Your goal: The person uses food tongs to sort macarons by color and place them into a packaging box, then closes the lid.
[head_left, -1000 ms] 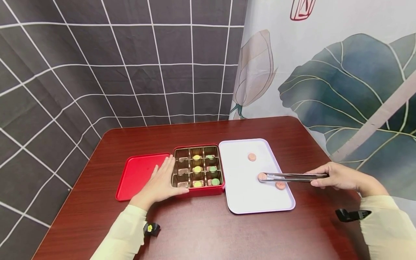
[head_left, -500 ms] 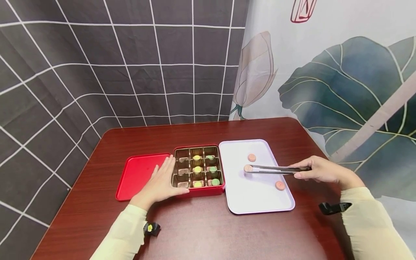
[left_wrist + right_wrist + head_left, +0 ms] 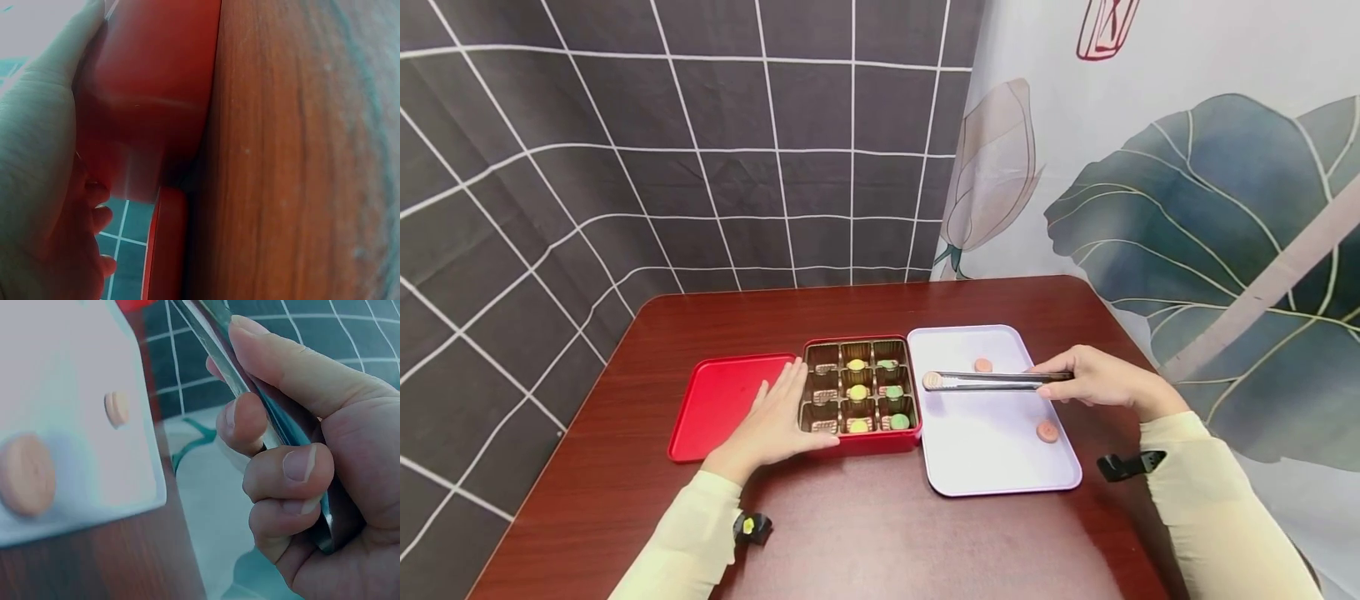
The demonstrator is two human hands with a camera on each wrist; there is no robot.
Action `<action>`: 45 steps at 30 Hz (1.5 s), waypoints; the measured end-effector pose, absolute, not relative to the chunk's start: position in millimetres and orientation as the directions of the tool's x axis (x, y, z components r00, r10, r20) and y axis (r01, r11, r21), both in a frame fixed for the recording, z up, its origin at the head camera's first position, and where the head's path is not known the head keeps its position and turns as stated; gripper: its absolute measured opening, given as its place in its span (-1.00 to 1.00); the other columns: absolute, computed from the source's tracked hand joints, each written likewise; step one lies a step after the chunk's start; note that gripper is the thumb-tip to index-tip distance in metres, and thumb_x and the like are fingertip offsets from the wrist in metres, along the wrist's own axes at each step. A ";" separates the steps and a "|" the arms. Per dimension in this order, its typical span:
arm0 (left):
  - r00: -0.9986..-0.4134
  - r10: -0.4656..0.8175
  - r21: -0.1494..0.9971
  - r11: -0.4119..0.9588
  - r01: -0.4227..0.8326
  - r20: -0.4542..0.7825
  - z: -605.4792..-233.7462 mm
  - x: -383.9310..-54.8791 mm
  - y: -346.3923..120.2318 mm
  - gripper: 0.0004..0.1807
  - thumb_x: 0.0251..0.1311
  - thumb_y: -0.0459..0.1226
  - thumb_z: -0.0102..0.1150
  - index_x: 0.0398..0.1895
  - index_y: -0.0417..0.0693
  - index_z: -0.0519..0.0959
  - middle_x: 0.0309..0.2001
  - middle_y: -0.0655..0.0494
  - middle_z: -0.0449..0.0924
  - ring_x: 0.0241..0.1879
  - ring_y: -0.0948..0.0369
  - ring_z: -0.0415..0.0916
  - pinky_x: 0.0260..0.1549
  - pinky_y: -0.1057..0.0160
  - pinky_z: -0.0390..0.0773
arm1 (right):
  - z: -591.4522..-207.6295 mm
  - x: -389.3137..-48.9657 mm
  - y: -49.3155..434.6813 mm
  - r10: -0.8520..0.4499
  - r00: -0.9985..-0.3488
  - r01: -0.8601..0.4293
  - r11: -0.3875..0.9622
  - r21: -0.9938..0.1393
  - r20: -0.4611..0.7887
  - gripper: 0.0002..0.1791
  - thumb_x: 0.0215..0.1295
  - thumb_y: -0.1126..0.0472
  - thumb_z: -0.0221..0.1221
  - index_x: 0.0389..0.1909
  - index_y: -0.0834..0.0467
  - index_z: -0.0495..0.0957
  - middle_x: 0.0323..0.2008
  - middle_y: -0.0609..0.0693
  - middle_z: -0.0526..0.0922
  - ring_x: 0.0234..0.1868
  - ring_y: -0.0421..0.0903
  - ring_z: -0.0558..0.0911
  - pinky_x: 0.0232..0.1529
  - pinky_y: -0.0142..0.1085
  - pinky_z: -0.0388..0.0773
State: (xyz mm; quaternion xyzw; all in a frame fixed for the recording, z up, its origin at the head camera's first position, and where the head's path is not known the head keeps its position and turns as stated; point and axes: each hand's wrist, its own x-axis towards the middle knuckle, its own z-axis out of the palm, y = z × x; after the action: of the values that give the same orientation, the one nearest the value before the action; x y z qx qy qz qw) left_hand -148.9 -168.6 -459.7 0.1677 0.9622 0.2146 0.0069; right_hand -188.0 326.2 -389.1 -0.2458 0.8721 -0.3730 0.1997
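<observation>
My right hand [image 3: 1101, 379] grips metal tongs [image 3: 992, 381]. Their tips pinch a pinkish-orange macaron [image 3: 932, 381] over the left part of the white tray [image 3: 992, 467], near the red box. My left hand [image 3: 767, 425] rests against the front left corner of the red box [image 3: 880, 443], fingers straight along its left side and thumb across the front. Gold compartments fill the box. Yellow macarons [image 3: 857, 392] sit in the middle column and green macarons [image 3: 894, 392] in the right column; no macarons show in the left column. In the right wrist view, curled fingers wrap the tongs [image 3: 275, 412].
Two more pinkish-orange macarons lie on the tray: one macaron [image 3: 982, 366] towards the back, another macaron [image 3: 1047, 431] near the right edge. A red lid [image 3: 715, 408] lies left of the box. Everything stands on a brown wooden table [image 3: 880, 525], with curtains behind.
My right hand has carried the tongs and the pinched macaron leftward and slightly back across the tray, towards the box. My left hand stays at the box corner.
</observation>
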 end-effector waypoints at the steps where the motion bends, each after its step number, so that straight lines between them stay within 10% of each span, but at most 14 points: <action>1: -0.944 0.325 0.416 0.852 0.319 0.058 -459.7 -148.9 -168.6 0.47 -0.32 0.57 0.09 0.53 -0.14 -0.17 0.53 -0.05 -0.21 0.50 0.04 -0.30 0.37 -0.19 -0.19 | -388.2 -189.2 322.4 -0.585 -0.795 -0.283 0.594 -0.753 -0.163 -0.60 0.19 0.08 0.33 0.05 0.06 0.65 -0.69 0.01 0.37 -0.80 -0.26 0.13 -0.81 -0.41 0.16; 10: -0.943 0.327 0.420 0.850 0.319 0.055 -462.7 -149.4 -169.6 0.49 -0.35 0.58 0.09 0.53 -0.13 -0.17 0.54 -0.03 -0.23 0.50 0.05 -0.31 0.37 -0.20 -0.19 | -384.1 -197.4 290.1 -0.629 -0.762 -0.302 0.559 -0.773 -0.157 -0.58 0.16 0.03 0.34 0.08 -0.09 0.64 -0.67 -0.05 0.41 -0.78 -0.23 0.12 -0.79 -0.41 0.15; 16: -0.943 0.326 0.430 0.844 0.319 0.060 -465.1 -149.4 -170.6 0.48 -0.36 0.55 0.15 0.53 -0.16 -0.15 0.54 -0.03 -0.22 0.50 0.04 -0.30 0.37 -0.21 -0.19 | -384.0 -202.6 272.0 -0.662 -0.740 -0.373 0.554 -0.744 -0.122 -0.51 0.14 0.02 0.35 0.14 -0.08 0.59 0.04 -0.08 0.65 -0.61 -0.19 0.21 -0.65 -0.32 0.24; 23: -0.942 0.331 0.435 0.840 0.324 0.062 -466.5 -150.1 -171.2 0.49 -0.37 0.51 0.23 0.53 -0.16 -0.16 0.54 -0.03 -0.23 0.50 0.03 -0.29 0.36 -0.21 -0.18 | -383.6 -204.5 255.8 -0.644 -0.747 -0.342 0.586 -0.734 -0.166 -0.59 0.17 0.05 0.34 0.08 -0.07 0.64 -0.65 -0.02 0.49 -0.70 -0.21 0.23 -0.75 -0.42 0.17; 33: -0.938 0.339 0.435 0.835 0.337 0.075 -468.0 -152.2 -171.2 0.51 -0.40 0.52 0.24 0.53 -0.16 -0.15 0.53 -0.05 -0.20 0.50 0.01 -0.25 0.35 -0.23 -0.15 | -384.4 -206.8 227.3 -0.695 -0.701 -0.375 0.553 -0.744 -0.163 -0.65 0.20 0.11 0.32 0.03 -0.09 0.66 -0.64 0.21 0.47 -0.72 -0.23 0.26 -0.75 -0.45 0.17; 45: -0.936 0.343 0.432 0.836 0.340 0.073 -462.6 -151.2 -171.0 0.52 -0.41 0.51 0.25 0.53 -0.18 -0.15 0.53 -0.07 -0.20 0.50 0.01 -0.26 0.35 -0.23 -0.15 | -387.2 -212.4 190.6 -0.729 -0.660 -0.414 0.554 -0.723 -0.180 -0.70 0.15 0.08 0.36 -0.06 -0.09 0.70 -0.63 -0.13 0.51 -0.68 -0.21 0.32 -0.73 -0.42 0.22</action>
State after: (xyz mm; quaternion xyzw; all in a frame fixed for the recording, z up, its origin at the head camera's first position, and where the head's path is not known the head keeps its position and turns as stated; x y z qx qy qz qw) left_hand -151.2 -171.0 -462.6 0.1783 0.9580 0.2245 0.0039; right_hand -212.4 190.6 -387.2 -0.3369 0.8487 -0.3313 0.2378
